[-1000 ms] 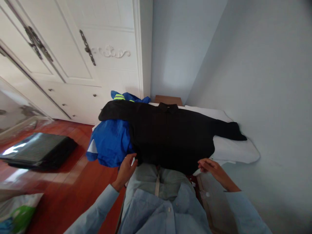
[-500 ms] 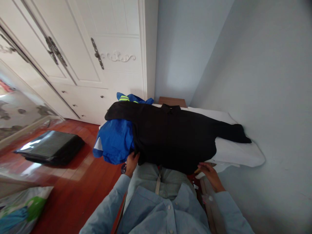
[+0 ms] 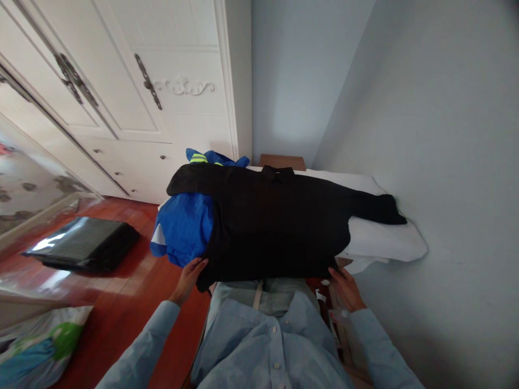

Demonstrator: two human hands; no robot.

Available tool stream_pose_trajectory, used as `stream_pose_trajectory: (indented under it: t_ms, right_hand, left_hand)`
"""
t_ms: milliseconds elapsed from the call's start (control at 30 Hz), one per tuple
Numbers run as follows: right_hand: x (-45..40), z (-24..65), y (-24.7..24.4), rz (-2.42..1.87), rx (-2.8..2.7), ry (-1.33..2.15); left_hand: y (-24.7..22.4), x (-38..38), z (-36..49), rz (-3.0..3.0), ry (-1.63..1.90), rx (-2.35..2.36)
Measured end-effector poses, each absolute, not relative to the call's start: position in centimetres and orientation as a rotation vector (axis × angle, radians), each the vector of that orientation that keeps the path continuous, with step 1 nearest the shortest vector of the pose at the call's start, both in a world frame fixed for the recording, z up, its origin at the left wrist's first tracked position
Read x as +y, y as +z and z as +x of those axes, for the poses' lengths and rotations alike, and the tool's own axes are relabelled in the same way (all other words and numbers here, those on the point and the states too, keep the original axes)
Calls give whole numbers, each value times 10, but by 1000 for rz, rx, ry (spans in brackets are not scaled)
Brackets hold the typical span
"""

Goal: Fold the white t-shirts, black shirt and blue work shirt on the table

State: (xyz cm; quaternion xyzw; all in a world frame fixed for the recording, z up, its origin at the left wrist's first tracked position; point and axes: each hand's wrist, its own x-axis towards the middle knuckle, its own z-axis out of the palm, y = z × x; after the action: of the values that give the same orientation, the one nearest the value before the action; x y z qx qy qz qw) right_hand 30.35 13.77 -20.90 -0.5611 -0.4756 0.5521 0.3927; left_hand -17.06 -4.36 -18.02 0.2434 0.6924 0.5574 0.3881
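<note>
A black collared shirt (image 3: 279, 221) lies spread over a white-covered board (image 3: 385, 240), its collar away from me and one sleeve stretched to the right. My left hand (image 3: 190, 276) pinches the shirt's near left corner. At the near right corner, my right hand (image 3: 344, 285) grips the hem between thumb and fingers. The hem between the hands is drawn fairly straight, just above my lap. Blue clothing (image 3: 184, 224) shows under the left side of the shirt, and more blue cloth with yellow-green stripes (image 3: 198, 158) sticks out behind it.
A white wardrobe (image 3: 182, 124) stands behind on the left, and a grey-blue wall (image 3: 454, 216) rises at the right. A brown wooden piece (image 3: 283, 161) is behind the board. On the red floor at left lie a dark plastic-wrapped stack (image 3: 87, 243) and a printed bag (image 3: 44, 346).
My left hand has moved left with the shirt's corner, widening the hem and pulling it straighter. My right hand now grips the right corner. The view has shifted slightly.
</note>
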Motion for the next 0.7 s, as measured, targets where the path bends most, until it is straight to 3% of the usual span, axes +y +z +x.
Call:
stream_pose_trajectory:
  t_ms: [233, 700]
  right_hand:
    - [117, 345, -190, -1531, -992, 1518]
    - [107, 354, -236, -1376, -1117, 1832]
  left_hand:
    - [-182, -50, -165, 638, 1244, 1769]
    - [-205, -67, -164, 712, 1108, 1460]
